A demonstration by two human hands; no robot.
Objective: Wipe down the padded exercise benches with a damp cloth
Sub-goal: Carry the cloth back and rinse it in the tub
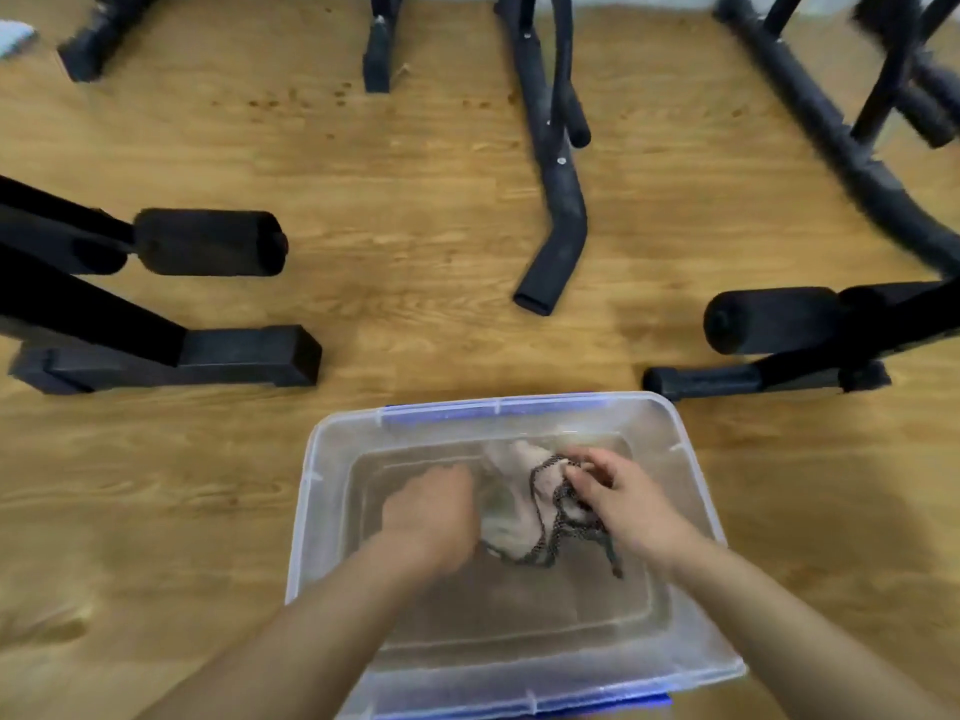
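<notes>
Both hands in water-filled clear tub (311, 511) on floor: left hand (431, 517) and right hand (631, 506) grasp pale cloth (514, 511). Black bench frames (171, 350) flank tub's far corners.

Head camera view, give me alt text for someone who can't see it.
Seen from above, a person's left hand and right hand work a pale cloth with a dark edge in water inside a clear plastic tub on a wooden floor. Black bench legs and foam rollers stand beyond it.
</notes>
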